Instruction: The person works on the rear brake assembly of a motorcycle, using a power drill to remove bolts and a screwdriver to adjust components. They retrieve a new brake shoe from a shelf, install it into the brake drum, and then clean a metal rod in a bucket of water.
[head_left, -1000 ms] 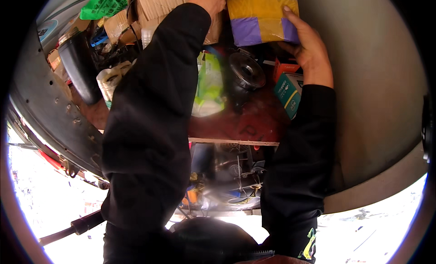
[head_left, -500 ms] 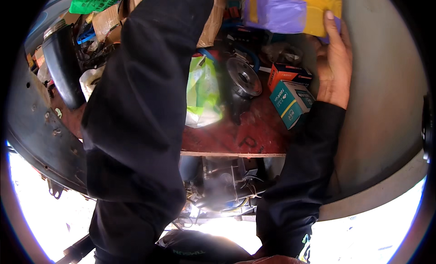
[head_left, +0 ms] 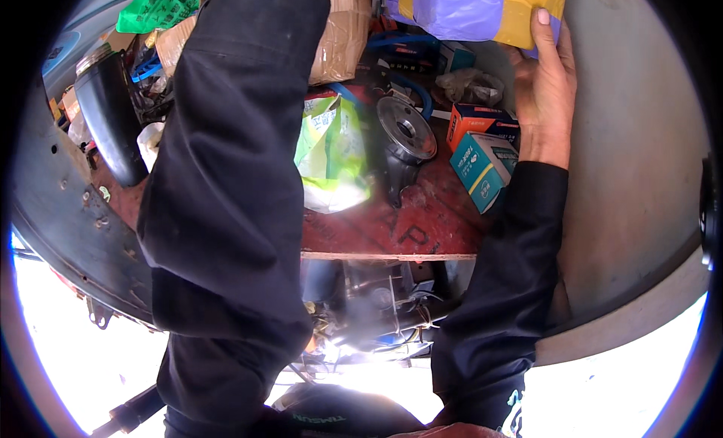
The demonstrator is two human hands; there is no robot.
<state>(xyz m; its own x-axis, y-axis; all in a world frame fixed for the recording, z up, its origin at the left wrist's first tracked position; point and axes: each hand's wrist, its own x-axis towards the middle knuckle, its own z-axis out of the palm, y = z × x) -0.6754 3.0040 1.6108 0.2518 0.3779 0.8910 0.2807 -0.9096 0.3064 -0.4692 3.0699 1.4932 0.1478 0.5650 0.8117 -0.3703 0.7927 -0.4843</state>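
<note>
A package wrapped in purple and yellow tape point(head_left: 467, 15) is at the top edge, partly cut off. My right hand point(head_left: 548, 99) grips its near right corner, thumb against the front face and the other fingers behind it. My left forearm in a black sleeve reaches up past the top edge, so the left hand itself is out of view. Beside the left cuff stands a brown cardboard box point(head_left: 343, 39) with clear tape. Below my right hand sit an orange and dark blue box point(head_left: 482, 125) and a teal and white box point(head_left: 482, 167).
On the red board point(head_left: 407, 231) rest a green and white plastic bag point(head_left: 331, 155), a round metal part point(head_left: 407, 129) and a clear crumpled bag point(head_left: 471, 85). A black cylinder point(head_left: 109, 122) leans at left, near a green bag point(head_left: 154, 7). Grey curved walls point(head_left: 633, 174) flank the board.
The taped package has shifted slightly left and up, with my right hand still gripping it. My left hand, which barely showed at the top edge, is now out of view.
</note>
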